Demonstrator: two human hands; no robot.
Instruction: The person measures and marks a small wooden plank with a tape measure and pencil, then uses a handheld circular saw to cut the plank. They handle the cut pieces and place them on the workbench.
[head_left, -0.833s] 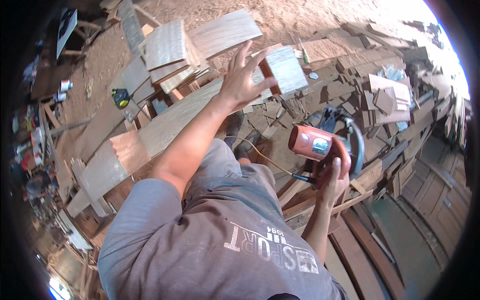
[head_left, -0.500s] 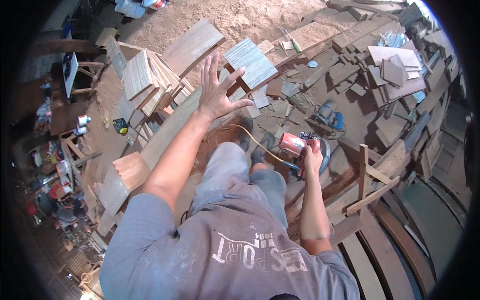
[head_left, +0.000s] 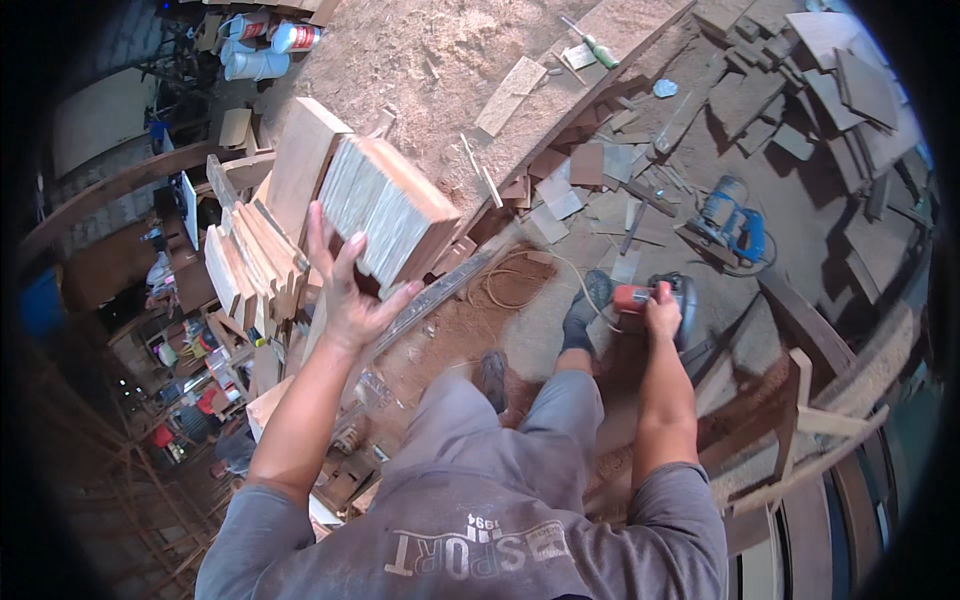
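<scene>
My left hand [head_left: 352, 308] is raised with fingers spread, beside the near left side of a thick block of stacked wood pieces [head_left: 385, 205]. Whether the fingertips touch that block I cannot tell. A red circular saw [head_left: 630, 298] hangs low by my right foot, gripped at its handle by my right hand [head_left: 661, 312]. Its round guard faces right, and a thin yellowish cord [head_left: 515, 300] runs from it, looping over the sawdust. Several upright boards [head_left: 250, 250] lean together to the left of the block.
A long plank [head_left: 590, 80] stretches across the far side with a green-handled tool [head_left: 602, 52] on it. Another power tool, blue [head_left: 735, 222], lies on the floor at right among wood offcuts [head_left: 745, 100]. A wooden frame [head_left: 800, 410] stands near my right arm. Buckets [head_left: 257, 65] sit far left.
The view has turned, and the wood block now appears farther left and closer to my left hand. My left hand sits lower in the picture, still spread. The saw stays in my right hand.
</scene>
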